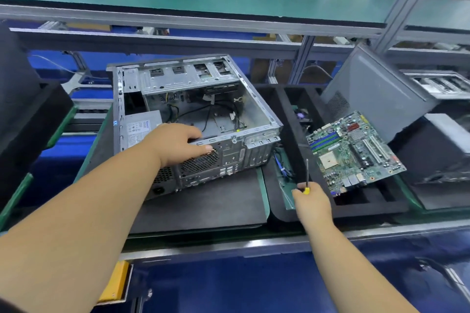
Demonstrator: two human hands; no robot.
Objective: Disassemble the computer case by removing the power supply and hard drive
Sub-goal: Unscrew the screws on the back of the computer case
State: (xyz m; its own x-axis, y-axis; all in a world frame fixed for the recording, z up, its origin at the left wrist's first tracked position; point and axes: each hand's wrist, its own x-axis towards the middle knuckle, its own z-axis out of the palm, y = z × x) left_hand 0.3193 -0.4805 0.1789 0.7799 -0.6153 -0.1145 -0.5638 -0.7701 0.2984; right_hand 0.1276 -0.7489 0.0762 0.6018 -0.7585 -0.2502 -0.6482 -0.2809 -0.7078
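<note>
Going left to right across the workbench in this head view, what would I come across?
Power supply inside the open computer case → left hand gripping the case's rear edge → right hand holding a screwdriver → motherboard → grey side panel.

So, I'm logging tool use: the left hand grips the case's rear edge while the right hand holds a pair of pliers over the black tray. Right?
Not quite. The head view shows the right hand holding a yellow-handled screwdriver, not pliers. The rest stands: the left hand grips the computer case at its rear edge.

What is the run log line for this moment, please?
left hand grips computer case rear edge | right hand holds screwdriver | power supply inside
</note>
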